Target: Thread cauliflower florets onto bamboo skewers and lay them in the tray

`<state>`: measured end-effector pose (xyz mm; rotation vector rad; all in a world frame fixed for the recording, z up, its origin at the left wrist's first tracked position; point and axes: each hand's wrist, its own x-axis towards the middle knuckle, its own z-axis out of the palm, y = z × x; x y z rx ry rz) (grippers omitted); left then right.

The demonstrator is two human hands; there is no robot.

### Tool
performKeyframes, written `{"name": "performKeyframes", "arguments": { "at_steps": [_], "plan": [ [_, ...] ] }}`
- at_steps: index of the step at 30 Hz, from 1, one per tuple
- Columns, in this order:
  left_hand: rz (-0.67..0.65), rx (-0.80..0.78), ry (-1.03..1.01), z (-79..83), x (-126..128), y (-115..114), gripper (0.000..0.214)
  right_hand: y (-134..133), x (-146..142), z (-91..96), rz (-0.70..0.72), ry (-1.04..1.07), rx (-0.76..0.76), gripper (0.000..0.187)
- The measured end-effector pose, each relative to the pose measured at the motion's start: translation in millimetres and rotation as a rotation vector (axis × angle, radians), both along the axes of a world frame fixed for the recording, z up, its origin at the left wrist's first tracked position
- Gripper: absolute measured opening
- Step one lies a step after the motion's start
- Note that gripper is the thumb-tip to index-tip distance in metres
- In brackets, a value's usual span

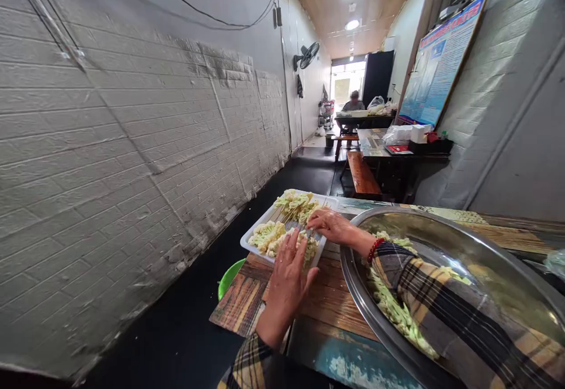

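A white plastic tray (245, 240) holds pale cauliflower skewers (267, 236), with thin sticks crossing the middle. My left hand (289, 277) lies over the near side of the tray. Its fingers are stretched out and touch the cauliflower there. From the right, my right hand (331, 226) reaches over the tray's edge with its fingers bent together on the stick end of a skewer; the fingertips are partly hidden. Under my right forearm stands a large steel bowl (353, 286), with loose cauliflower pieces (397, 312) along its inner side.
The tray and bowl stand on a wood-patterned table (326, 312). Part of a green basin (229, 277) shows below its left edge. A brick-patterned wall (132, 159) runs along the left. Farther off are a bench (363, 174), another table (373, 142) and a seated person (354, 103).
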<state>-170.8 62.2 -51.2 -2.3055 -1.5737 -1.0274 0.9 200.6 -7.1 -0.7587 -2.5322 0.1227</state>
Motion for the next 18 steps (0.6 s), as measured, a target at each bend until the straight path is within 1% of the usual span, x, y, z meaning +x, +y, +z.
{"name": "performKeyframes", "arguments": {
  "at_steps": [2,5,7,9,14,18],
  "plan": [
    [-0.011,0.012,-0.008,-6.8,5,1,0.059,8,13,4.3,-0.107,0.064,0.002,0.035],
    [0.006,0.051,-0.061,-14.0,14,3,0.058,19,34,9.8,-0.278,0.125,0.002,0.04],
    [0.033,0.069,-0.085,-16.6,19,5,0.057,20,39,9.2,-0.328,0.111,-0.005,0.04],
    [0.053,0.081,-0.087,-18.1,21,6,0.057,14,36,4.5,-0.322,0.064,-0.013,0.039],
    [0.033,0.089,-0.044,-19.9,15,10,0.059,-3,12,-12.6,-0.226,-0.104,-0.036,0.046],
    [0.036,0.111,-0.047,-21.5,12,13,0.058,-6,6,-18.5,-0.223,-0.209,-0.083,0.049]
  ]
}}
